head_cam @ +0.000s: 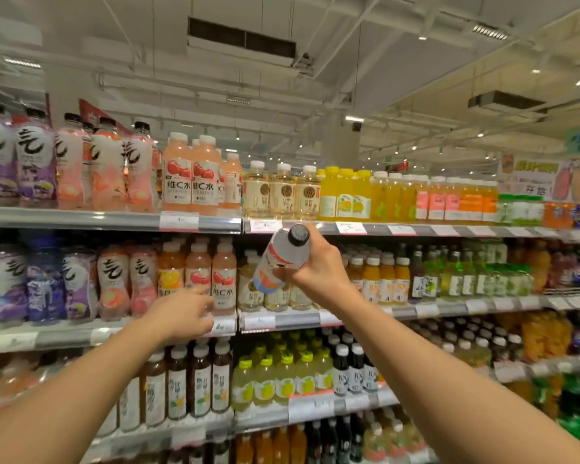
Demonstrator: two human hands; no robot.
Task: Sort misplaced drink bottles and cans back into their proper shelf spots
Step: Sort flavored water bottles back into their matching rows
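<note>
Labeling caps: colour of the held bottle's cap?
Black cap, on the bottle in the right hand; head view.

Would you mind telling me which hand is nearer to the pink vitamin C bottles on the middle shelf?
Left. The left hand reaches right at the pink vitamin C bottles; the right hand is off to their right, holding a black-capped bottle.

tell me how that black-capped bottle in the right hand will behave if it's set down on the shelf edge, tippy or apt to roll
The black-capped bottle is tall and narrow, so it would probably tip easily if set down off-balance. Its round body would likely roll if laid on its side. It looks full, so probably fairly heavy for its size; the right hand wraps its lower body, which seems a secure hold.
</note>
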